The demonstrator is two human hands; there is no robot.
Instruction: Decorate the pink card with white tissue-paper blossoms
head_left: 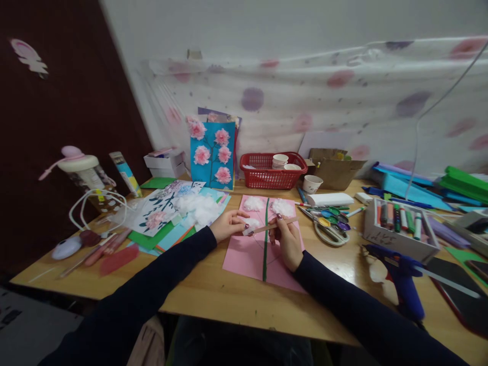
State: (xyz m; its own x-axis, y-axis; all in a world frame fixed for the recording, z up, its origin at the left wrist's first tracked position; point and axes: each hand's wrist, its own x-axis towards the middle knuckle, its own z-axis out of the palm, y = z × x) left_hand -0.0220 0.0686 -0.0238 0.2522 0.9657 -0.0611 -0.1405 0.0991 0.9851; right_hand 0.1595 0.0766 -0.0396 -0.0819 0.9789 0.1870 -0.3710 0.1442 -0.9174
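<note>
Pink paper (244, 259) lies in front of me with a dark green strip (266, 244) running down its middle and thin drawn lines. White cotton tufts (282, 207) sit near its top, one on each side of the strip. My left hand (229, 225) is over the paper's left edge, fingers closed around a small cotton tuft (251, 223). My right hand (287, 241) pinches a flat wooden craft stick (280, 224), whose left end reaches the tuft at my left fingertips. Whether that tuft touches the paper is unclear.
Loose cotton (198, 206) and papers lie left. Behind stand a blue flower picture (206, 170) and a red basket (259, 178). To the right are scissors (331, 236), a marker box (396, 239), a blue glue gun (404, 284) and a dark phone-like slab (457, 295).
</note>
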